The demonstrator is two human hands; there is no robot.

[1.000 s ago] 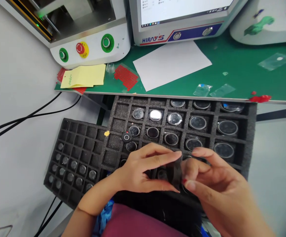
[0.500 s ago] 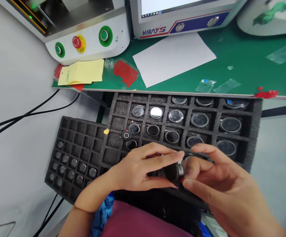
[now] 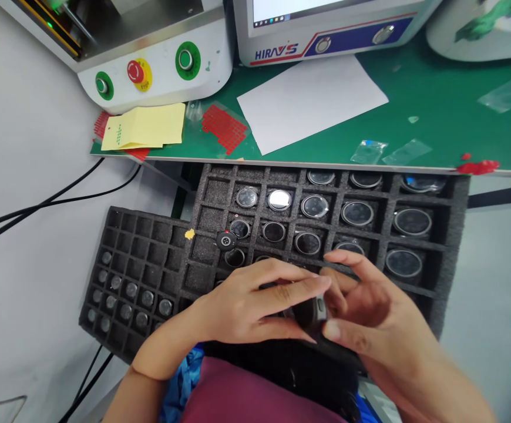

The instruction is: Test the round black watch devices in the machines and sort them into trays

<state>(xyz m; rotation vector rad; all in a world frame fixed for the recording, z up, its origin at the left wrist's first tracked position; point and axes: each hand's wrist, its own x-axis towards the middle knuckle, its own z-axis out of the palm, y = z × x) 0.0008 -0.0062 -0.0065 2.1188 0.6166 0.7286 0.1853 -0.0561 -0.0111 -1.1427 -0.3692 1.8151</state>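
Observation:
My left hand [image 3: 255, 302] grips a dark round watch case [image 3: 311, 314], fingers along its upper edge and thumb below. The case stands on edge, its side button facing right. My right hand [image 3: 381, 317] is closed at its right side, with the thumb on the rim and a curled finger against the back, partly hidden. Beneath both hands lies a black foam tray [image 3: 205, 249] with round watch cases in its pockets. A black round watch back [image 3: 226, 240] with a red spot rests across the pocket walls, left of the others.
A second foam tray [image 3: 121, 244] holding small round parts sits lower left. On the green bench [image 3: 436, 111] are a white paper sheet [image 3: 312, 103], yellow paper [image 3: 145, 127], red sticker sheets [image 3: 224, 128] and clear plastic bags [image 3: 369, 151]. Black cables [image 3: 53, 202] hang at left.
My right hand has shifted left, its thumb and finger closing in on the watch case. A red bit at the right thumb tip no longer shows. My left hand has barely moved.

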